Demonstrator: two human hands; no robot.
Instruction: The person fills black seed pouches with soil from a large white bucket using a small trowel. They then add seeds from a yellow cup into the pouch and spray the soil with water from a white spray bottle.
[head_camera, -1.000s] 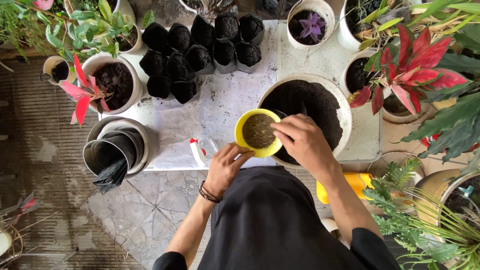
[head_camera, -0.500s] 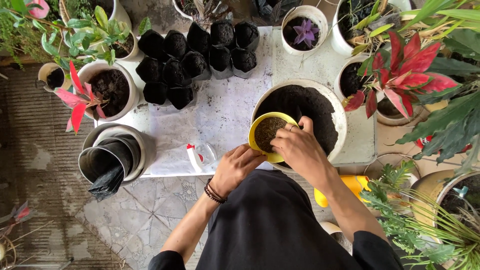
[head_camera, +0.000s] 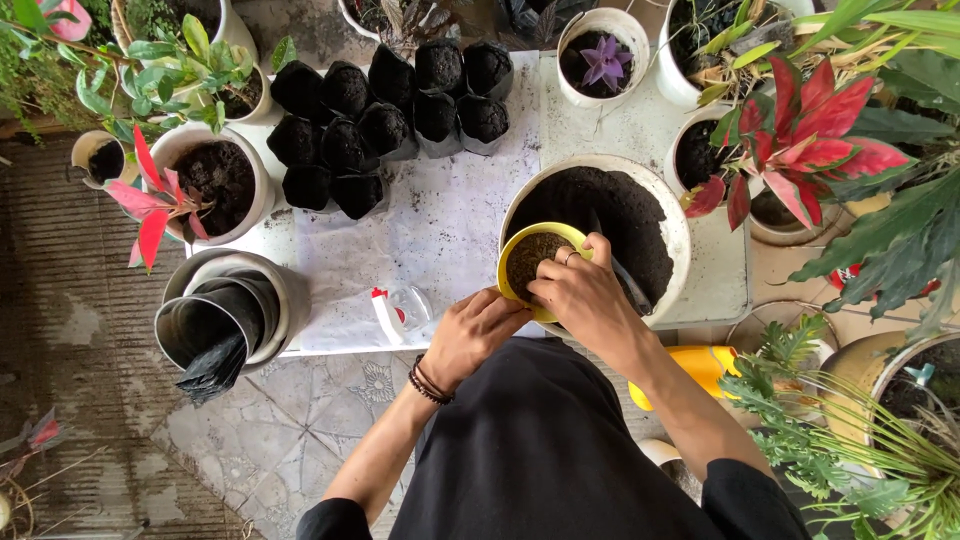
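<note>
Yellow pot (head_camera: 512, 262): centre of frame, at the near rim of the white soil basin (head_camera: 672, 215), filled with brown soil.
Right hand (head_camera: 582, 297): fingers curled over the pot's near edge, fingertips on the soil.
Left hand (head_camera: 470, 335): fingers bent, touching the pot's lower left side.
Spray bottle (head_camera: 400, 310): clear, red-capped, just left of the hands.
Black grow bags (head_camera: 385, 110): clustered, upper centre.

Patterned tile floor (head_camera: 250, 430) — white low table (head_camera: 440, 220) — daylight.

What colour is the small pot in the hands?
Yellow; the pot shows best in the head view.
</note>
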